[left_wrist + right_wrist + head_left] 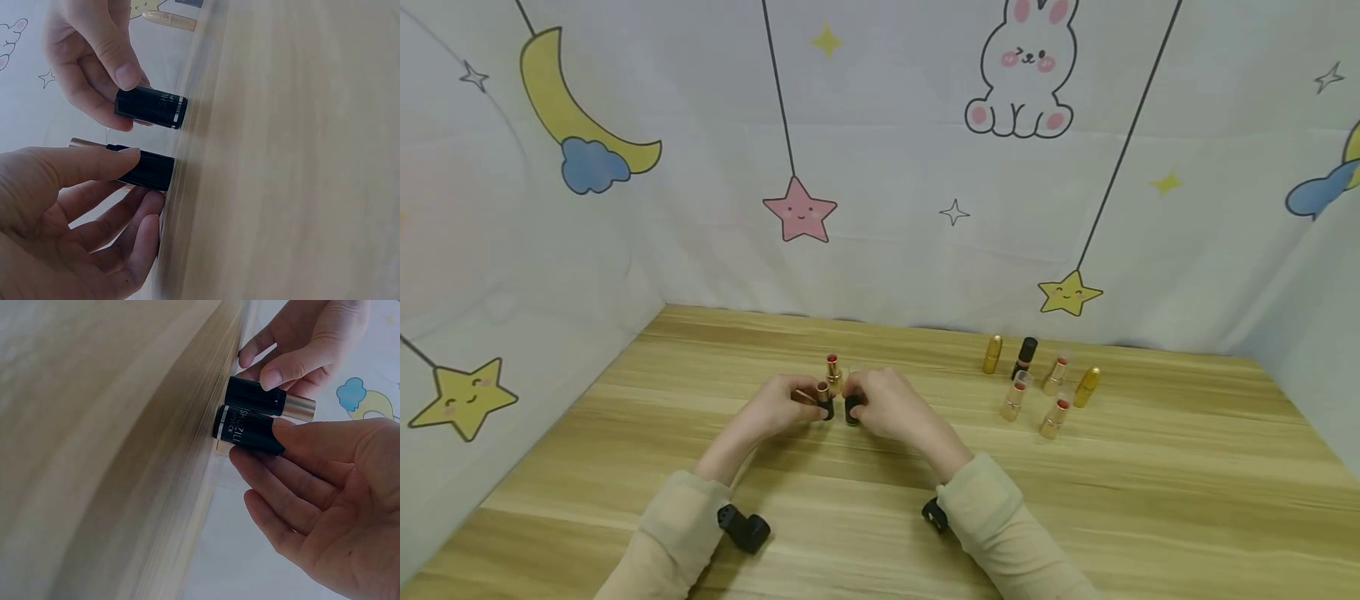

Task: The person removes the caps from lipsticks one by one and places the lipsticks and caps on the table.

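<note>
My left hand (pixel 778 404) pinches a lipstick (pixel 153 172) with a black base and a gold upper tube. It stands upright at the table surface. Just to its right, my right hand (pixel 883 404) holds a black lipstick cap (pixel 247 430) with pale lettering and a light band near its lower end, thumb on one side and fingers on the other. In the head view the two black pieces are close together but apart. A gold lipstick (pixel 833 377) with a red tip stands right behind them, partly hidden by the hands.
On the right of the wooden table (pixel 1150 492) stands a group: two gold bullet-shaped tubes (pixel 992 354), a black lipstick (pixel 1026 357), and several gold lipsticks (pixel 1012 402) with red tips and clear covers. A printed cloth (pixel 887 267) hangs behind the table.
</note>
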`<state>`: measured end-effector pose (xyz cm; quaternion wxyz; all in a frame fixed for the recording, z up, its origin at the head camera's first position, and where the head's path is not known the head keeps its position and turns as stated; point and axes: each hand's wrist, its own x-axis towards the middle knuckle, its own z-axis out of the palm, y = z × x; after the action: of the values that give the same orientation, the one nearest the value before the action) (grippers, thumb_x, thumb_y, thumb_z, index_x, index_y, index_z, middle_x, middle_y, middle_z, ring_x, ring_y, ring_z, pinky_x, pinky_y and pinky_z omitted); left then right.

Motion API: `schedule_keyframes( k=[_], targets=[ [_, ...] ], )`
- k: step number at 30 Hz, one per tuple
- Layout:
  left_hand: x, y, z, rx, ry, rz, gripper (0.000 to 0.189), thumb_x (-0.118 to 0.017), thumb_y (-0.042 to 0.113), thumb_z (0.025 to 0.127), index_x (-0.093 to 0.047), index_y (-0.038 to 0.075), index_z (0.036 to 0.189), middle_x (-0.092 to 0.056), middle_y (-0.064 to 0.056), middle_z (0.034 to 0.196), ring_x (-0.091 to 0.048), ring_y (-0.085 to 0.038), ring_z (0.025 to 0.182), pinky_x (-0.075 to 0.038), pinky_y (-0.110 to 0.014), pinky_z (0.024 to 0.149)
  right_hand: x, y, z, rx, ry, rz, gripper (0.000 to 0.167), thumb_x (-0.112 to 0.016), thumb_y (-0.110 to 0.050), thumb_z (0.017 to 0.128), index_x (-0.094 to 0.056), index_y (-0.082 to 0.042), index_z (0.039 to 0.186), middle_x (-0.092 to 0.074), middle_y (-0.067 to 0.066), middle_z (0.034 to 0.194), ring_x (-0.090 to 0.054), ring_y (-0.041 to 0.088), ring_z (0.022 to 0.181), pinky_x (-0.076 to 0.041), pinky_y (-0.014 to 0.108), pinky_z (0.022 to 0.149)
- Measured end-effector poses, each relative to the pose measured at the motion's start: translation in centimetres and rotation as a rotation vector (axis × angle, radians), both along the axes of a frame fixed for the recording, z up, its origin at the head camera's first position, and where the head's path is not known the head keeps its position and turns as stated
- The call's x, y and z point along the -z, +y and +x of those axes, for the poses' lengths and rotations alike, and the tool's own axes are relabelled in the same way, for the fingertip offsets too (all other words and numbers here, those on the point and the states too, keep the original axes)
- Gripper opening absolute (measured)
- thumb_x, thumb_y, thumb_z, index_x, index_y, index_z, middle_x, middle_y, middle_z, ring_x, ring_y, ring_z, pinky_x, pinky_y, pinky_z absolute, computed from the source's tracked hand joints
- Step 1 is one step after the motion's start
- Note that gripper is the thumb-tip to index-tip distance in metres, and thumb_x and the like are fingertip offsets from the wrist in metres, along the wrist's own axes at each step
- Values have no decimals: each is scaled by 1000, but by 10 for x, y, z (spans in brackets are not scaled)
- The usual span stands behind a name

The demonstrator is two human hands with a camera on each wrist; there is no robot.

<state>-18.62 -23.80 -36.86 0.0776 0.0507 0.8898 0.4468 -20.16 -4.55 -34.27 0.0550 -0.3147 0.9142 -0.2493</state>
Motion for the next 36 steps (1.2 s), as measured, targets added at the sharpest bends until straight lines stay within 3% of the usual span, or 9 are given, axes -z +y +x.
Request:
schedule_keyframes(
  k=[15, 26, 36],
  targets=[
    [2, 1, -2, 27, 25, -7, 30, -72, 6, 82, -69, 0, 110, -69, -19, 103, -66, -23, 90, -51, -31, 77, 1, -1, -1, 9, -9, 30, 20, -69, -9, 87, -69, -8, 107, -71, 4, 102, -64, 19, 93, -51, 35, 83],
    [1, 1, -1, 27, 9, -10, 27, -71, 9, 83, -68, 0, 108, -69, -17, 104, -65, -24, 92, -51, -34, 80, 0, -1, 0, 21, -54, 30, 29, -69, -13, 87, -65, -10, 115, -71, 4, 100, -65, 18, 91, -51, 35, 81],
    [-6, 0, 1, 20, 17, -3, 32, -71, 10, 83, -66, -1, 113, -69, -18, 105, -66, -25, 95, -52, -35, 82, -4, 2, 5, 79, -63, -1, 33, -69, -22, 88, -64, -14, 120, -69, 5, 112, -64, 22, 104, -51, 39, 87]
  ],
)
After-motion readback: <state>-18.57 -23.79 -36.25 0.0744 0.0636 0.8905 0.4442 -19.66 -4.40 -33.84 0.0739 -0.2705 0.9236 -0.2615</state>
